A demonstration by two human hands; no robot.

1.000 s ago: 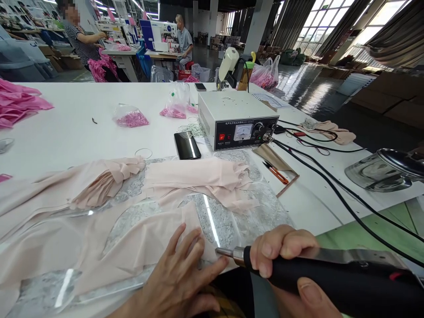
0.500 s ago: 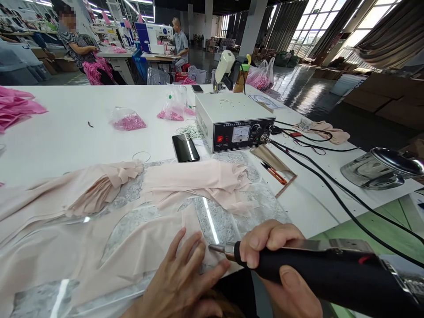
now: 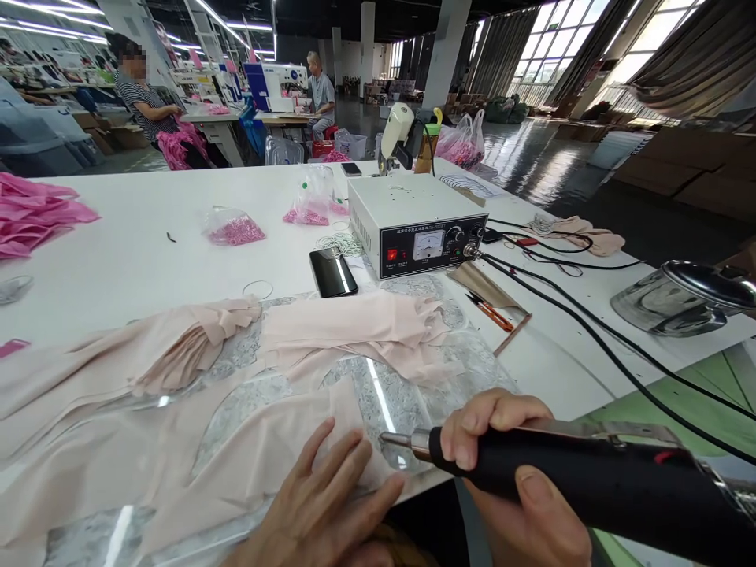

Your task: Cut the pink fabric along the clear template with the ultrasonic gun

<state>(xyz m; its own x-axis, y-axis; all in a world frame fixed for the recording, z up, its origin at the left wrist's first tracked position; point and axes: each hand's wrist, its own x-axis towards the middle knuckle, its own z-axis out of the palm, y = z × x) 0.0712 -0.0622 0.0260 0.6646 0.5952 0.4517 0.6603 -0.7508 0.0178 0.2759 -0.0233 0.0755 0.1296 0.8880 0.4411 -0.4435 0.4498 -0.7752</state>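
Note:
My right hand [image 3: 502,465] is wrapped round a black hand-held tool [image 3: 567,476] with a metal tip [image 3: 397,439] that points left, just above the near edge of a glass plate [image 3: 407,394]. My left hand [image 3: 322,504] lies flat with fingers spread on a pale pink fabric piece [image 3: 248,449], its fingertips close to the tool's tip. Several more pale pink fabric pieces [image 3: 354,327] lie across the plate. A black cable [image 3: 591,335] runs from the tool's side to a white control box [image 3: 416,220].
A black phone [image 3: 332,273], orange snips [image 3: 490,311], bags of pink beads [image 3: 233,228] and a pile of pink fabric [image 3: 35,216] lie on the white table. A metal cover [image 3: 679,299] sits at right. Other people work at sewing machines behind.
The tool's tip lifted slightly and drifted right, a little away from my left fingertips. My left hand stayed flat on the fabric. The view shifted a bit.

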